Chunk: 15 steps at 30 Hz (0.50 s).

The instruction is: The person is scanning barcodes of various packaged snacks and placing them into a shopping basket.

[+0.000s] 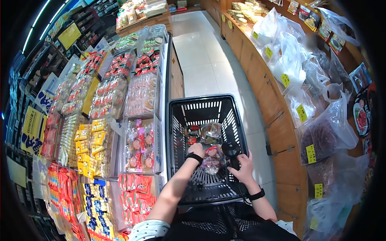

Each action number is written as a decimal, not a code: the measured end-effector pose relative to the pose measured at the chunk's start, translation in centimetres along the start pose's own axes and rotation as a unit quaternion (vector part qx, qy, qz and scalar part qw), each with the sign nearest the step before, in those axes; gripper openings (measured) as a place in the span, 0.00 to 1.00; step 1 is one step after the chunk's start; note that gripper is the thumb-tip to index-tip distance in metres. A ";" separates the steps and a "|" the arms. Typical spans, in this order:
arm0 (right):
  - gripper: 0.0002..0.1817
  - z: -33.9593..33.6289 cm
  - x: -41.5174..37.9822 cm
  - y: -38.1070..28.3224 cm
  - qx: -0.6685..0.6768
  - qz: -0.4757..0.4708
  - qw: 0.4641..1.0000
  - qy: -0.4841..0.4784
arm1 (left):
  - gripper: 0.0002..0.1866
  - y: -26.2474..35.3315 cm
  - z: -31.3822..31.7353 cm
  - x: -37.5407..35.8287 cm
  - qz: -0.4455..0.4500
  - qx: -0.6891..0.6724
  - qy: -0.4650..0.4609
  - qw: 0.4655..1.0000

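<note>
A black plastic shopping basket (203, 100) is in front of my body, with several small clear-wrapped snack packs (211, 132) inside. My left hand (197, 150) reaches into it beside a small red packet (192, 140). Its fingers look curled in, and what they hold, if anything, is hidden. My right hand (243, 166), over the basket's right side, is closed around a black handle with a round end (231, 149). A pinkish wrapped pack (212, 152) lies between my two hands. Both wrists wear black bands.
On the left, a display stand holds clear bins of wrapped snacks (138, 140), including yellow packs (90, 144) and red packs (136, 195). Along the right, a wooden counter (257, 80) carries plastic bags (287, 60) with yellow price tags. A tiled aisle (201, 52) runs ahead.
</note>
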State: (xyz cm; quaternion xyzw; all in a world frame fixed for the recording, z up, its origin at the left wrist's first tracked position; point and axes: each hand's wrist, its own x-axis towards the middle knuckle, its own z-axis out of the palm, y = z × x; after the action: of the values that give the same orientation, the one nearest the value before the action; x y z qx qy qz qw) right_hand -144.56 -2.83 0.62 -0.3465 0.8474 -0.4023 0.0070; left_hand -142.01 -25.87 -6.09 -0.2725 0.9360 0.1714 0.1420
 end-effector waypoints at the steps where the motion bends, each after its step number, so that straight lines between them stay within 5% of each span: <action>1: 0.26 0.1 -0.1 0.1 0.008 -0.001 1.000 0.001 | 0.13 -0.1 -1.5 -0.6 -0.002 -0.001 0.004 1.000; 3: 0.25 0.4 -0.5 0.7 0.027 -0.008 1.000 0.005 | 0.15 -0.3 -3.6 -2.0 0.024 -0.208 -0.012 0.978; 5: 0.24 0.2 -0.8 1.2 0.049 -0.015 0.999 0.009 | 0.15 -1.0 -2.8 -3.2 0.048 -0.483 0.003 0.875; 7: 0.20 -0.7 -0.7 0.4 0.083 0.014 0.996 -0.012 | 0.18 0.1 -5.6 -6.1 -0.036 -0.763 -0.097 0.638; 9: 0.16 -1.0 -0.7 -0.2 0.112 0.011 0.994 -0.005 | 0.22 0.2 -4.7 -6.8 0.029 -0.899 -0.125 0.418; 15: 0.17 -1.3 -1.4 -0.3 0.148 0.020 0.989 -0.001 | 0.18 1.6 -2.7 -8.1 0.021 -0.907 -0.112 0.405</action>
State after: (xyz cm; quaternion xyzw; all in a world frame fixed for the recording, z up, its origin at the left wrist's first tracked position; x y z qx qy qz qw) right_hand -143.70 -1.25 1.31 -0.3247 0.7852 -0.5230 0.0671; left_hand -136.81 -21.98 -0.36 -0.2008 0.2134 0.9520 -0.0887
